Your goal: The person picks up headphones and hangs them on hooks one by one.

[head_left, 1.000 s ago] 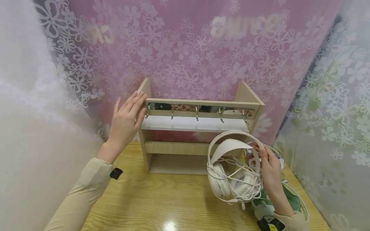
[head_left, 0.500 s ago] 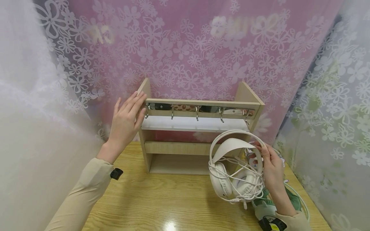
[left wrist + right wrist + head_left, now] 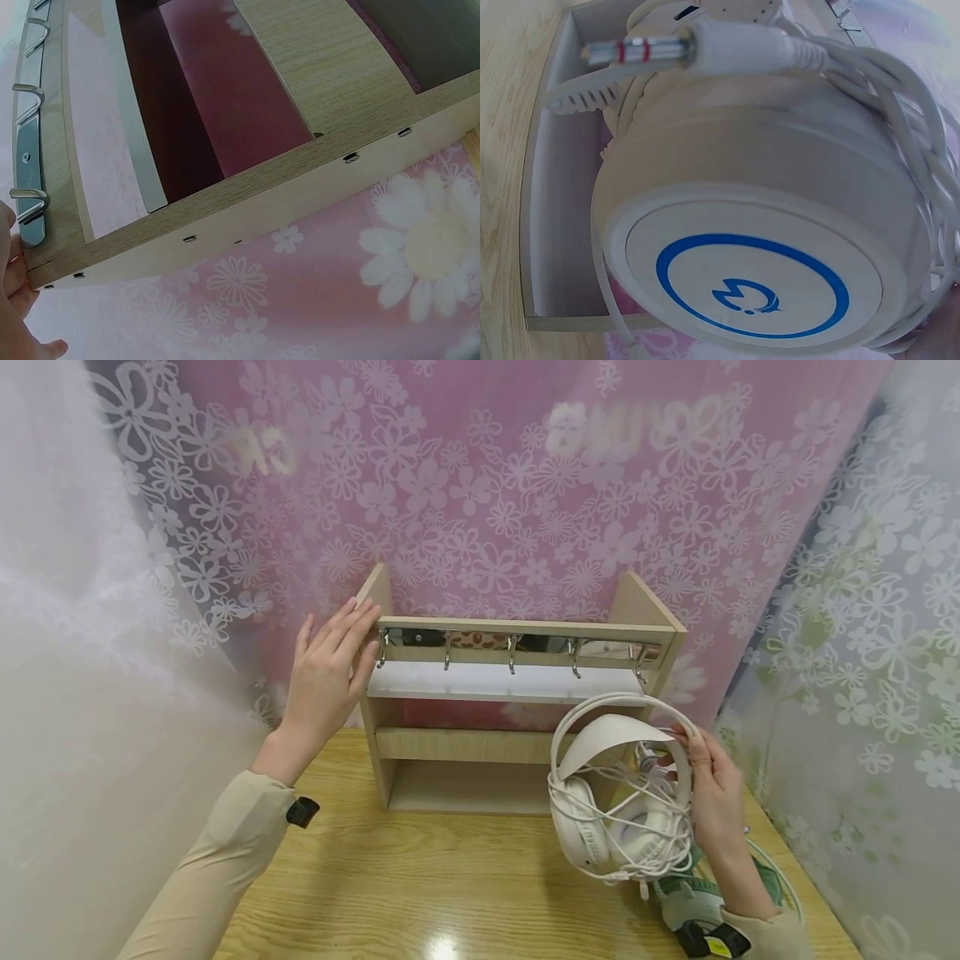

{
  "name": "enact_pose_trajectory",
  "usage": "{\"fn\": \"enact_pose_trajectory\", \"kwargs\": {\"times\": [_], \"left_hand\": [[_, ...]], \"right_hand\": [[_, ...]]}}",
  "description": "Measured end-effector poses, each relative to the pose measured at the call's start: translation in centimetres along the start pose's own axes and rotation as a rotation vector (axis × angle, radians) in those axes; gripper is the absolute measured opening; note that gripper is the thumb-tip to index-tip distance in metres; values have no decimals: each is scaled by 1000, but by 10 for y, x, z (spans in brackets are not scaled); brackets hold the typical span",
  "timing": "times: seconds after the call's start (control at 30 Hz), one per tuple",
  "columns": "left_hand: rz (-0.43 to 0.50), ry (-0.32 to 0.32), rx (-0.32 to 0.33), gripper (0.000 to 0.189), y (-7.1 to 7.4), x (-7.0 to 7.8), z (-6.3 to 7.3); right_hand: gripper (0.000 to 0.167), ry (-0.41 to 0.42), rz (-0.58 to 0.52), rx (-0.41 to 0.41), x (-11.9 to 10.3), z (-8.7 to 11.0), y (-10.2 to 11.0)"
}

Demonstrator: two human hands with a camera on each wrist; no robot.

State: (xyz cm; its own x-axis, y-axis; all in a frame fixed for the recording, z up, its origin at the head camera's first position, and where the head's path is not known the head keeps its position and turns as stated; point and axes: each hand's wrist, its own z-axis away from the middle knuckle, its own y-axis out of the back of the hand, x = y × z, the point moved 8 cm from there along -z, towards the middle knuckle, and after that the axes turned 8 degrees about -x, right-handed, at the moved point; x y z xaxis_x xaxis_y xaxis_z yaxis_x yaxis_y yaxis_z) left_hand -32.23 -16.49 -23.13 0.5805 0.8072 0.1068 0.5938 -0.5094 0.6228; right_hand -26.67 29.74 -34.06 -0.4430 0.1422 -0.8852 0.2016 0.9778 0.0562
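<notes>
White over-ear headphones (image 3: 583,831), their white cable wound loosely about the ear cups, hang in front of the shelf's right side. My right hand (image 3: 716,797) grips the headband by its right side. Seen from the right wrist, one ear cup (image 3: 754,289) with a blue ring fills the view, a cable plug (image 3: 727,49) above it. My left hand (image 3: 322,681) rests with straight fingers against the upper left corner of a pale wooden shelf (image 3: 465,745). Several metal hooks (image 3: 512,656) line a strip across the shelf's top front board; they carry nothing.
The shelf stands on a wood-grain table (image 3: 420,877) close to a pink floral curtain (image 3: 480,485). Behind and below my right hand lie a green and white item (image 3: 686,897) and a pale cable (image 3: 787,885), partly hidden. A white floral curtain (image 3: 885,693) bounds the right.
My right hand and the headphones have shifted slightly right and stay at about the same height. My left hand has kept its place on the shelf corner.
</notes>
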Motion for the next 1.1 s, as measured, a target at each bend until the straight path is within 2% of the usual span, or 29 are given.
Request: {"fn": "enact_pose_trajectory", "kwargs": {"times": [0.23, 0.47, 0.9, 1.1], "left_hand": [[1, 2, 0, 43, 0, 0, -1], [1, 6, -6, 43, 0, 0, -1], [3, 1, 7, 43, 0, 0, -1], [1, 2, 9, 43, 0, 0, -1]], "right_hand": [[30, 1, -20, 38, -6, -2, 5], [38, -8, 11, 83, -11, -4, 8], [41, -15, -22, 75, -17, -3, 8], [37, -7, -50, 70, -19, -2, 9]]}}
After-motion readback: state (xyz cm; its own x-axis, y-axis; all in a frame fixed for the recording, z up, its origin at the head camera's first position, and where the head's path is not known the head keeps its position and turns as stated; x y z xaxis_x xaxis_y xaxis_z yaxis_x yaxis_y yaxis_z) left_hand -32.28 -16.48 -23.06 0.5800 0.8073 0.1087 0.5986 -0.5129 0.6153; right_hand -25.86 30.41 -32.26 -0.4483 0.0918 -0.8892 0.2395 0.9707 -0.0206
